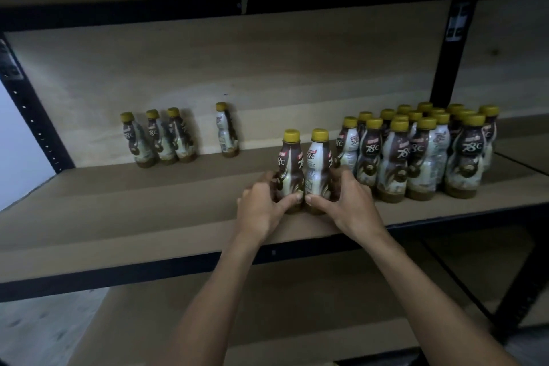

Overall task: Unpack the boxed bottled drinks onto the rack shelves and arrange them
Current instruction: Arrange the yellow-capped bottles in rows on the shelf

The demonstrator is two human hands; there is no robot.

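head cam, dim light. left hand (261, 205) wrapped round lower body of left bottle (289, 169); right hand (344, 202) wrapped round right bottle (318, 169). fingers curled shut on each, thumbs in front nr the base. both bottles upright, long axis vertical, touching side by side, standing nr front edge of middle shelf (148, 205). big cluster (421, 151) just to the right, closest to the r hand; back row of three (160, 140) plus a single (227, 131) well apart, rear-left at the wall. judgement: pair mid-placement; next slide goes either right into cluster or back-left to the row. no box in view.
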